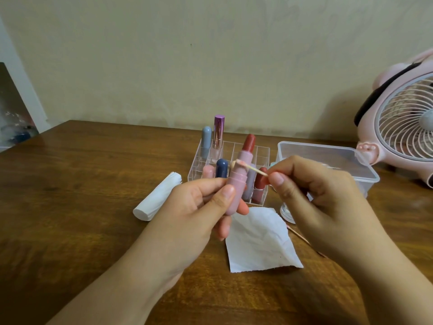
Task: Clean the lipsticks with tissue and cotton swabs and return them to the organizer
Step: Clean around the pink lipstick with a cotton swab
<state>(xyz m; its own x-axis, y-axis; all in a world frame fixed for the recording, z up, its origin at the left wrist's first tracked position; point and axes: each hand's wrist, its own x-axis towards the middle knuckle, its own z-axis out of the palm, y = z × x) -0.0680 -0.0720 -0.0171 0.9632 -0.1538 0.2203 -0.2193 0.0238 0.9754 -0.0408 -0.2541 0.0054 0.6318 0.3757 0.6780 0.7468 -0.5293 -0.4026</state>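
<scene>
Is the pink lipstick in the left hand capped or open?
Open. The pink lipstick in the left hand has no cap, and its red stick stands out the top. The right hand holds a cotton swab against it.

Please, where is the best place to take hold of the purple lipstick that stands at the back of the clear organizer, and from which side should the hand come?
Probably grip the purple lipstick by its capped upper half, coming from above. It stands upright in a back compartment of the organizer, whose walls hide its base, and the grey-blue lipstick stands close at its left, so thumb and finger fit best front and back.
</scene>
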